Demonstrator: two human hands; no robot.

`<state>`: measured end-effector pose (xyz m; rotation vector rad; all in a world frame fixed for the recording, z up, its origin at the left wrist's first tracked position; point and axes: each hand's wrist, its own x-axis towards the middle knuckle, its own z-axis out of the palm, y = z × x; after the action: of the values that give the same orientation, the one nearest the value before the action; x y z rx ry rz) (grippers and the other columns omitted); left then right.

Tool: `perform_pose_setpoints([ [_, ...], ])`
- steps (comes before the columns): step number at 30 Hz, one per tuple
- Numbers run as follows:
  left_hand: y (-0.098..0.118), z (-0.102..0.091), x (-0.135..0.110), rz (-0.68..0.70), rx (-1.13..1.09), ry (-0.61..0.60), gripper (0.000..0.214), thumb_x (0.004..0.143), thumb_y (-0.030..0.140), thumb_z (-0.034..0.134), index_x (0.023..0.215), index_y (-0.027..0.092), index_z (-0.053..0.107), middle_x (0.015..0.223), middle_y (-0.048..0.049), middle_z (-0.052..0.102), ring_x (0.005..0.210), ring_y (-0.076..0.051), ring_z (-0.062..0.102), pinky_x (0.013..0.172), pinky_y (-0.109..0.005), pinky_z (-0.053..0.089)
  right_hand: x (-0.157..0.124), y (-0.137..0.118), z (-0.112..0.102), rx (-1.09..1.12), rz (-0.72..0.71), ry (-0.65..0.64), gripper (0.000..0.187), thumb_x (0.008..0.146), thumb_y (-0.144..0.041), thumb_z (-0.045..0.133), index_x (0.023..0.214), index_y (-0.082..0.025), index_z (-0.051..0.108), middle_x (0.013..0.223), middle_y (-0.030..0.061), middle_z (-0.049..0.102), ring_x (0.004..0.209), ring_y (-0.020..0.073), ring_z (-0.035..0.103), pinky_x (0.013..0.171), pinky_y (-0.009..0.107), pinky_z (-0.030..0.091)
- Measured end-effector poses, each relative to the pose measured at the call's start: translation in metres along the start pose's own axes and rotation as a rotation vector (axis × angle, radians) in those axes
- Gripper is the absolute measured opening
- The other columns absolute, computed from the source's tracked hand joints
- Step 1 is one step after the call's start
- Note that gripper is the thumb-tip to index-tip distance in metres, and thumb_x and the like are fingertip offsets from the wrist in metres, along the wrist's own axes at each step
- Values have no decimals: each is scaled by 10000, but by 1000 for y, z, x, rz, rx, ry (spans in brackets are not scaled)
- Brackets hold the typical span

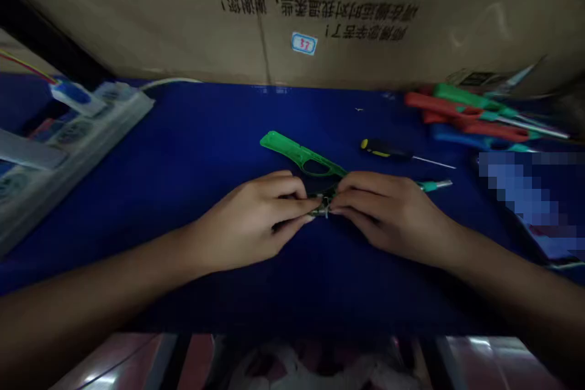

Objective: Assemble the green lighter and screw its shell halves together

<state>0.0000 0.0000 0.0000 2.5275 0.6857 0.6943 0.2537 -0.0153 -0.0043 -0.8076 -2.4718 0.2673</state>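
Note:
My left hand (260, 216) and my right hand (388, 210) meet over the blue table, fingertips pinched on a small lighter part (325, 204). The part is dark with a pale, metallic-looking bit, mostly covered by my fingers. Just beyond my hands lies a green lighter shell half (287, 147) with a trigger-guard loop, its right end hidden behind my right hand. Past that hand's knuckles a green-and-metal lighter nozzle (434, 186) sticks out; what it joins is hidden. A screwdriver (381, 148) with a black and yellow handle lies farther back.
Several red, green and blue lighters (466, 113) are piled at the back right. A phone-like device (534, 207), partly pixelated, lies at the right. A power strip (86, 146) with plugs runs along the left. A cardboard box (183, 24) stands across the back.

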Motion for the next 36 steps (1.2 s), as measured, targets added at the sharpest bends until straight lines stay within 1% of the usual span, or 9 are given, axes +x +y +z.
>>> perform_pose_setpoints([
  [4, 0, -2, 2, -14, 4, 12, 226, 956, 129, 631, 1149, 133, 747, 927, -39, 672, 888, -139, 626, 791, -248, 534, 5, 4, -3, 146, 84, -29, 116, 949, -144, 617, 1015, -126, 710, 982, 86, 658, 856, 156, 661, 763, 278, 540],
  [10, -1, -2, 1, -33, 4, 6, 260, 949, 133, 644, 1192, 150, 735, 933, -34, 676, 894, -145, 630, 801, -263, 537, 5, 4, -3, 213, 80, -34, 111, 961, -126, 588, 990, -130, 695, 962, 81, 643, 852, 145, 642, 769, 264, 527],
  [19, 1, -3, 2, -19, -28, -13, 241, 961, 134, 627, 1169, 147, 748, 924, -43, 664, 856, -138, 624, 750, -251, 527, 5, 2, -2, 214, 72, -45, 122, 978, -142, 565, 1002, -163, 683, 964, 73, 652, 833, 149, 638, 736, 285, 535],
  [27, 2, -4, 2, -25, 15, -3, 226, 955, 135, 629, 1143, 156, 753, 919, -35, 674, 873, -141, 636, 759, -241, 534, 5, 3, -4, 231, 77, -35, 103, 963, -136, 594, 1001, -143, 689, 966, 76, 639, 844, 139, 641, 758, 266, 532],
  [36, 1, -1, 2, -17, 10, 4, 218, 955, 134, 632, 1135, 140, 753, 914, -41, 669, 862, -143, 635, 749, -252, 533, 5, 4, -1, 283, 70, -10, 108, 954, -107, 596, 996, -136, 692, 950, 72, 642, 838, 134, 648, 754, 254, 533],
])
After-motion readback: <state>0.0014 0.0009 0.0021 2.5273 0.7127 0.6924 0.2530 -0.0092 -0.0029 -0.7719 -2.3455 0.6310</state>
